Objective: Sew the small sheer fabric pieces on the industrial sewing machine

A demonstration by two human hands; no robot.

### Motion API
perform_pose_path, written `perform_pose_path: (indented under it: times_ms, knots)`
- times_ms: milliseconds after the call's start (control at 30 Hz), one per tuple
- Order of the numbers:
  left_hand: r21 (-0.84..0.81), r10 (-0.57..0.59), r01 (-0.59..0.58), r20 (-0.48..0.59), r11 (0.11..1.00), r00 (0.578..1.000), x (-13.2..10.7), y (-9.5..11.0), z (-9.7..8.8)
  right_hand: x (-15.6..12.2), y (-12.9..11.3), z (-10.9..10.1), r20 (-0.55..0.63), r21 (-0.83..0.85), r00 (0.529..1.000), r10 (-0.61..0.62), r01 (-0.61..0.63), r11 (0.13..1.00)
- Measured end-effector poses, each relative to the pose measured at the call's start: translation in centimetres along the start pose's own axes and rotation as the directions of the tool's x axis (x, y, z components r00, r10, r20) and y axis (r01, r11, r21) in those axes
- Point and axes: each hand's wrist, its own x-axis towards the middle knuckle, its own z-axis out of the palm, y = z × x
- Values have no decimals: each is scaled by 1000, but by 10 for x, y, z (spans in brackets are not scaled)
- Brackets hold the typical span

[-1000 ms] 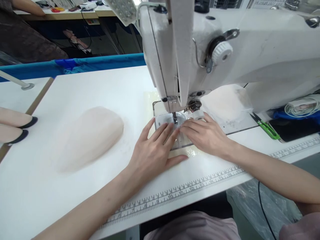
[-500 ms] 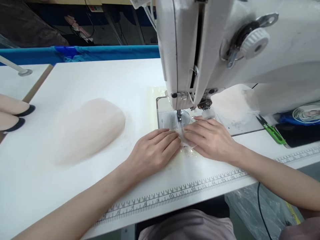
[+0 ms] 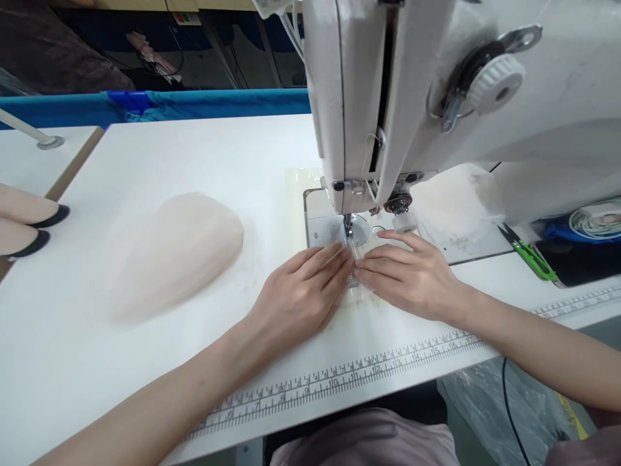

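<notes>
A sewing machine [image 3: 361, 116] stands over a metal needle plate, its presser foot [image 3: 348, 224] above it. Just in front of the foot is a narrow piece of thin sheer fabric [image 3: 352, 275], mostly covered by my fingers. My left hand [image 3: 308, 285] lies to its left, fingers together and fingertips closed on its edge. From the right, my right hand [image 3: 407, 275] grips the same piece at the fingertips, with one finger lifted apart towards the plate. Both thumbs are hidden or hard to make out.
Pale sheer fabric [image 3: 182, 252] lies on the white table [image 3: 213, 155] at left; another pale piece [image 3: 453, 200] is under the machine arm. Green-handled snips [image 3: 531, 257] lie at right beside a dark tray. A ruler strip [image 3: 339, 382] runs along the front edge.
My right hand has drawn slightly back, and one of its fingers has lifted. My left fingers have shifted slightly forward and right, closer to the strip before the foot.
</notes>
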Motion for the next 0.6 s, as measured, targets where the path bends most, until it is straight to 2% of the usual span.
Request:
perform_pose_path:
  times_ms: [267, 600]
  knots:
    - [8, -32, 31, 62, 999, 998, -2, -1, -1, 1, 0, 0, -22, 61, 1000, -15, 16, 998]
    - [43, -8, 6, 48, 999, 999, 0, 0, -1, 1, 0, 2, -43, 53, 999, -5, 8, 999]
